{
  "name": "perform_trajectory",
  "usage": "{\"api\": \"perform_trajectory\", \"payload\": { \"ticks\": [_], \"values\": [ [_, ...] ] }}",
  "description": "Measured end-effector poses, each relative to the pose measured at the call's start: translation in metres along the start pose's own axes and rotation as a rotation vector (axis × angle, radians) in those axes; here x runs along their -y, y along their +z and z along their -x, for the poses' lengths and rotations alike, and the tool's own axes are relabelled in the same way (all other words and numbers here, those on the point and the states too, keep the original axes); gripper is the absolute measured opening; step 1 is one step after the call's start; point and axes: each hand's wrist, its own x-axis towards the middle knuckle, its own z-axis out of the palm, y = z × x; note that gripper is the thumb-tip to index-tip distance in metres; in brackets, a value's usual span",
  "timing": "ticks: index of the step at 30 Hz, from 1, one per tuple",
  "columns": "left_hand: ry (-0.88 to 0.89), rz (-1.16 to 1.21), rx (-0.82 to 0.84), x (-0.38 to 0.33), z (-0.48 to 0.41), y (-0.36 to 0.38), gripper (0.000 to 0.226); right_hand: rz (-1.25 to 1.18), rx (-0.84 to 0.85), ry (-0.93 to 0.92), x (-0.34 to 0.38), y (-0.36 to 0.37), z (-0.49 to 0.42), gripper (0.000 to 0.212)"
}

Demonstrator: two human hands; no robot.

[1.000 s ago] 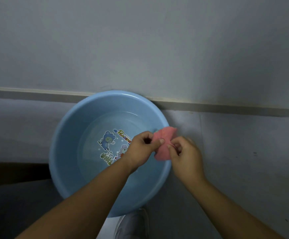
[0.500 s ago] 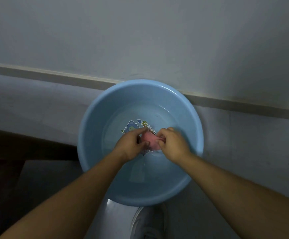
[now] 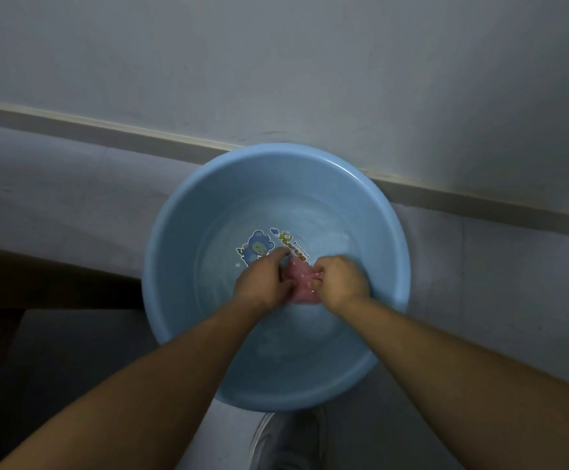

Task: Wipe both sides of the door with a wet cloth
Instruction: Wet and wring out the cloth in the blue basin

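One blue basin (image 3: 379, 239) on the floor (image 3: 496, 283), far rim right against the skirting strip (image 3: 107, 130) at the wall's foot, with floor showing to left and right. One pink cloth (image 3: 298, 281) bunched in the water near the basin's middle, beside the cartoon print (image 3: 259, 247). Two hands, left hand (image 3: 264, 283) and right hand (image 3: 342, 281), fingers curled, both gripping the cloth. One shoe (image 3: 286, 439) just past the near rim.

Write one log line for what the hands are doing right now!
step: wetting cloth | left hand: grips cloth | right hand: grips cloth | cloth: in water in basin
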Motion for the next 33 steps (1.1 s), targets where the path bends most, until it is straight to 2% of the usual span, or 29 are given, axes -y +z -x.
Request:
{"api": "perform_trajectory", "payload": {
  "ticks": [4,7,9,10,11,13,15,17,19,22,24,28,33],
  "values": [
    [0.082,0.069,0.039,0.0,0.0,0.002,0.059,-0.001,0.017,0.006,-0.002,-0.004,0.001,0.014],
    [0.12,0.095,0.132,0.003,0.002,-0.007,0.043,-0.156,-0.004,-0.018,-0.003,-0.009,0.005,0.003],
    [0.137,0.09,0.164,0.002,0.005,-0.019,0.022,-0.365,-0.001,-0.056,-0.004,-0.013,0.011,0.017],
    [0.128,0.087,0.142,0.0,0.008,-0.025,0.01,-0.467,0.013,-0.078,-0.003,-0.016,0.016,0.024],
    [0.125,0.114,0.099,-0.004,0.012,-0.033,0.007,-0.563,0.026,-0.095,-0.003,-0.022,0.021,0.027],
    [0.131,0.281,0.03,-0.01,0.022,-0.043,0.014,-0.744,0.014,-0.111,0.0,-0.033,0.032,0.028],
    [0.15,0.557,0.018,-0.023,0.035,-0.05,0.018,-0.974,-0.029,-0.067,0.004,-0.044,0.04,0.022],
    [0.136,0.753,-0.015,-0.033,0.042,-0.047,0.021,-1.226,-0.03,0.044,0.011,-0.047,0.043,0.01],
    [0.085,0.878,-0.069,-0.04,0.043,-0.037,0.025,-1.351,-0.022,0.166,0.02,-0.04,0.042,0.013],
    [0.042,0.827,-0.162,-0.043,0.042,-0.017,0.025,-1.274,-0.079,0.274,0.031,-0.017,0.038,0.019],
    [0.027,0.708,-0.22,-0.043,0.04,-0.008,0.022,-1.165,-0.094,0.272,0.036,-0.004,0.038,0.021],
    [-0.046,0.417,-0.291,-0.045,0.038,-0.001,0.033,-1.021,-0.138,0.229,0.047,0.004,0.036,0.029],
    [-0.065,0.441,-0.295,-0.042,0.029,0.004,0.041,-0.937,-0.175,0.142,0.049,0.003,0.028,0.036]
  ]
}}
